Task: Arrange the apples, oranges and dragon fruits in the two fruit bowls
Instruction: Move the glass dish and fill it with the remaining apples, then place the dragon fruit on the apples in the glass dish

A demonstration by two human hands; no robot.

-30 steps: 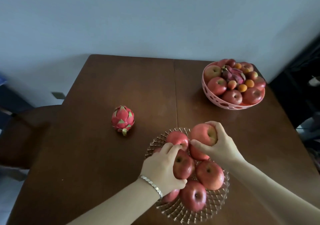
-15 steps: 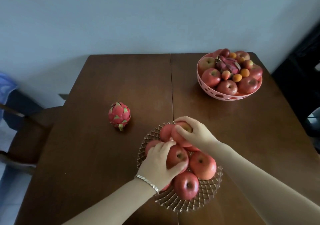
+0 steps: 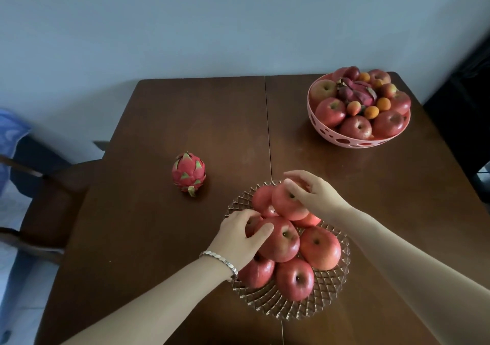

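A clear patterned glass bowl point(image 3: 328, 302) near the table's front holds several red apples. My left hand point(image 3: 238, 238) rests on the middle apple point(image 3: 281, 241), fingers curled over its left side. My right hand point(image 3: 313, 193) grips the top apple point(image 3: 285, 204) at the bowl's far side, where it sits on the pile. A pink dragon fruit point(image 3: 188, 172) lies alone on the table, left of the bowl. A pink perforated bowl point(image 3: 352, 141) at the far right holds apples, small oranges and a dragon fruit point(image 3: 358, 94).
The brown wooden table point(image 3: 159, 238) has a seam down its middle. A dark wooden chair point(image 3: 45, 193) stands at the left edge, a dark piece of furniture point(image 3: 466, 100) at the right. A pale wall lies behind.
My right hand has lowered its apple from above the bowl onto the pile at the far side. My left hand has stayed on the middle apple. The view shifted slightly.
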